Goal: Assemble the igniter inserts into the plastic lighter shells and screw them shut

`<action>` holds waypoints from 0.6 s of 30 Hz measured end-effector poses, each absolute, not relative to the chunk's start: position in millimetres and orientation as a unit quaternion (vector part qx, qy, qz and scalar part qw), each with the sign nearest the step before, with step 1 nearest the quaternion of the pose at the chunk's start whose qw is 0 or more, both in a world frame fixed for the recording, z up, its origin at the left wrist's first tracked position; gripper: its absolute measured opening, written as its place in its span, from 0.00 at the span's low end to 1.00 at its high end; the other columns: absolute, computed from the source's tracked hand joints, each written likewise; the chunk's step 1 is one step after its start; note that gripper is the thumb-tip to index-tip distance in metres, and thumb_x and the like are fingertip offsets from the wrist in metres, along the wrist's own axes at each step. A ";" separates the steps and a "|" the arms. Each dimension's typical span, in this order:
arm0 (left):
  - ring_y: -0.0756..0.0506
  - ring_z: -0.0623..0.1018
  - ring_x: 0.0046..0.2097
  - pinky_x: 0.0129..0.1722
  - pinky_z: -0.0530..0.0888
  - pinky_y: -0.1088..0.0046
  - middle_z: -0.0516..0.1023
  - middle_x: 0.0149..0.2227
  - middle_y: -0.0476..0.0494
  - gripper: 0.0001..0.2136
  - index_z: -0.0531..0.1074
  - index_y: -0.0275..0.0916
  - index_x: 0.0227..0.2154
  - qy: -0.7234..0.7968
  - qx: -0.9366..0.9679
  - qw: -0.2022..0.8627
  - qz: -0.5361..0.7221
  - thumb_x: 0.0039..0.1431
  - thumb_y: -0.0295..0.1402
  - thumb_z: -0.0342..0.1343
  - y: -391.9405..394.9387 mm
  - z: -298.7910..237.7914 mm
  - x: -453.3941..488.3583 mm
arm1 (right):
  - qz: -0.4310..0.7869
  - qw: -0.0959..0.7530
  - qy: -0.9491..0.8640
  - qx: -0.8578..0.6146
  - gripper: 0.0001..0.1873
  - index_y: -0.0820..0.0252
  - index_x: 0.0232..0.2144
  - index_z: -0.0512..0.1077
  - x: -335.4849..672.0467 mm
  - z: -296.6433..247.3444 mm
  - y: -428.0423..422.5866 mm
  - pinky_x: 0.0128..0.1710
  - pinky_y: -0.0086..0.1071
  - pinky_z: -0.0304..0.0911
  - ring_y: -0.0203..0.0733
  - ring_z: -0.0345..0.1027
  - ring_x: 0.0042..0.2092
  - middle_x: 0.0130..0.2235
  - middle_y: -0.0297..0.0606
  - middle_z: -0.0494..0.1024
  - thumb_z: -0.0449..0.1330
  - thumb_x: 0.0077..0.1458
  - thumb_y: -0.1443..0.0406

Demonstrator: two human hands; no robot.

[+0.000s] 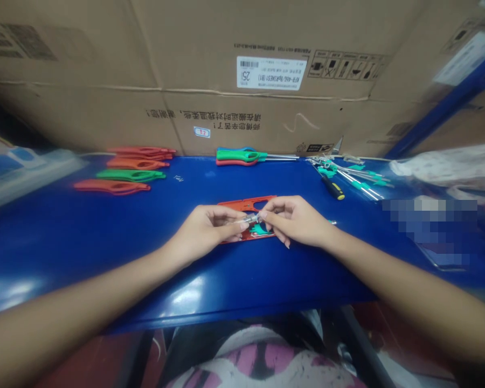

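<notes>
My left hand (205,229) pinches a small clear tube with a metal end (250,218) between thumb and fingers. From the other side, the fingertips of my right hand (295,220) close on the tube's metal end. Just behind both hands lies an orange lighter handle half (241,205) with an oval opening. Under the fingers is a second orange handle half (246,236), largely covered by my hands. A teal plastic piece (262,230) sits in this lower half. The tube is held above it, and its exact kind is too small to make out.
Orange and green handle shells (123,175) lie at the back left. Several lighters with metal rods (238,156) rest against the cardboard box (105,102). At the right are loose rods with teal parts (358,180) and a black-and-yellow screwdriver (333,187). The blue table's (178,312) front edge is near me.
</notes>
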State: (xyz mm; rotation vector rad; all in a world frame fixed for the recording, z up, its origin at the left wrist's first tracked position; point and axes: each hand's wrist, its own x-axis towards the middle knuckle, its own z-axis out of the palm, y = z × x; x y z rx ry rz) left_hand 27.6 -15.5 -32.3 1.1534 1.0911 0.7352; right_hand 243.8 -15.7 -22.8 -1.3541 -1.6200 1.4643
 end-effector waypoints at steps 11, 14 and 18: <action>0.47 0.83 0.35 0.38 0.80 0.74 0.85 0.34 0.41 0.14 0.82 0.34 0.39 0.494 0.513 0.624 0.321 0.48 0.33 0.72 -17.8 -31.7 29.1 | 0.550 0.306 -0.595 -0.500 0.08 0.63 0.31 0.72 243.4 -26.3 -13.1 0.14 0.21 0.57 0.25 0.60 0.16 0.24 0.30 0.75 0.63 0.57 0.63; 0.48 0.83 0.36 0.37 0.80 0.76 0.85 0.37 0.40 0.14 0.82 0.34 0.39 0.498 0.512 0.621 0.322 0.49 0.32 0.71 -18.3 -32.2 29.6 | 0.549 0.304 -0.598 -0.499 0.08 0.64 0.31 0.72 242.5 -25.2 -14.1 0.14 0.20 0.56 0.24 0.59 0.16 0.24 0.30 0.74 0.62 0.58 0.63; 0.49 0.83 0.35 0.36 0.79 0.78 0.85 0.37 0.41 0.13 0.82 0.35 0.39 0.494 0.513 0.620 0.329 0.49 0.32 0.71 -17.9 -33.4 29.7 | 0.548 0.308 -0.601 -0.494 0.09 0.64 0.30 0.72 241.8 -25.5 -14.7 0.15 0.21 0.55 0.24 0.60 0.16 0.24 0.30 0.75 0.62 0.58 0.62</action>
